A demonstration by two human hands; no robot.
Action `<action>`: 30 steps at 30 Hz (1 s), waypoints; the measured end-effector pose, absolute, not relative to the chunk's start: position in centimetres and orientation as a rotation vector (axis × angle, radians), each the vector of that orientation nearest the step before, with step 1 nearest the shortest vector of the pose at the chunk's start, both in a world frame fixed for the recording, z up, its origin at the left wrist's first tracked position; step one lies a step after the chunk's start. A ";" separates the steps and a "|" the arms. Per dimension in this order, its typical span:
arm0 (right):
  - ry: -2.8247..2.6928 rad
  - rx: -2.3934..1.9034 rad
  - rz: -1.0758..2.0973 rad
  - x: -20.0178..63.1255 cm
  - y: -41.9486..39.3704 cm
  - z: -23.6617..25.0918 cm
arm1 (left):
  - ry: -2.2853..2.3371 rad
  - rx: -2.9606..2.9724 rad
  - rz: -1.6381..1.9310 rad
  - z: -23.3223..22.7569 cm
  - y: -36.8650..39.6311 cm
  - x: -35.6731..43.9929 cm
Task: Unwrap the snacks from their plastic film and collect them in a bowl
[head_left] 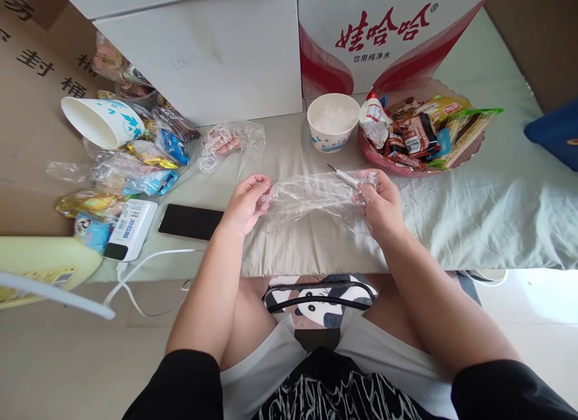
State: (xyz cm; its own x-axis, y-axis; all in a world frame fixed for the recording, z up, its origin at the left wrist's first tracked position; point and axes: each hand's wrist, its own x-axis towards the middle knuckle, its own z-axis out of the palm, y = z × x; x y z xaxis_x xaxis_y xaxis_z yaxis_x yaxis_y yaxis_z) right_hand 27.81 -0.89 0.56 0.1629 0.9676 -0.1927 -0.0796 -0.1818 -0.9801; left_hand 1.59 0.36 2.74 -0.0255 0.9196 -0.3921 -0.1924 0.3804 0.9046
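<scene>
A crumpled clear plastic bag (311, 197) is stretched between my two hands, above the cloth-covered surface. My left hand (248, 203) pinches its left end between thumb and fingers. At the other end my right hand (382, 203) is closed on the bag and also holds a slim white tool (345, 177) with a dark pointed tip aimed up and to the left. The tool's lower part is hidden by fingers and plastic. Just beyond the bag stands a paper bowl (332, 142) with clear, crumpled-looking material inside. A pink glass-like bowl (474, 158) of wrapped snacks is past my right hand.
White boxes (203, 59) line the back. At left lie a tipped paper cup (97, 119), several snack packs (94, 203), a white device (130, 227) with a cable and a black phone (192, 221). A small bagged snack (226, 140) lies near the box.
</scene>
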 end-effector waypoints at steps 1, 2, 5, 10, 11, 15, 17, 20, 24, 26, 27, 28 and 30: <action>-0.934 -1.378 1.247 27.8 -0.9 0.6 | 1.301 0.751 1.043 2.8 0.4 1.6; -0.935 -1.383 1.249 27.8 -0.9 0.6 | 1.314 0.753 1.042 2.8 0.4 1.7; -0.964 -1.370 1.236 27.9 -0.9 0.4 | 1.323 0.777 1.000 2.9 0.4 1.7; -1.027 -1.322 1.204 28.0 -0.8 0.1 | 1.236 0.838 0.924 2.8 0.2 1.3; -1.032 -1.316 1.195 28.1 -0.8 0.0 | 1.191 0.864 0.894 2.7 0.1 1.2; -1.009 -1.301 1.184 28.1 -0.8 0.1 | 1.027 0.963 0.779 2.3 -0.1 0.6; -0.974 -1.310 1.191 28.1 -0.8 0.1 | 0.973 1.005 0.728 2.0 -0.2 0.3; -0.962 -1.326 1.203 28.1 -0.9 0.3 | 0.899 1.068 0.654 1.6 -0.3 0.1; -0.963 -1.322 1.223 28.0 -1.0 0.4 | 0.840 1.105 0.627 1.2 -0.3 -0.1; -0.958 -1.323 1.226 27.9 -1.0 0.3 | 0.862 1.107 0.648 1.2 -0.3 0.0; -0.959 -1.323 1.223 27.9 -1.0 0.2 | 0.886 1.107 0.658 1.2 -0.3 0.1; -0.962 -1.324 1.217 27.8 -1.0 0.1 | 0.911 1.106 0.663 1.3 -0.3 0.2; -0.967 -1.335 1.199 27.7 -0.9 -0.1 | 0.958 1.102 0.656 1.5 -0.3 0.4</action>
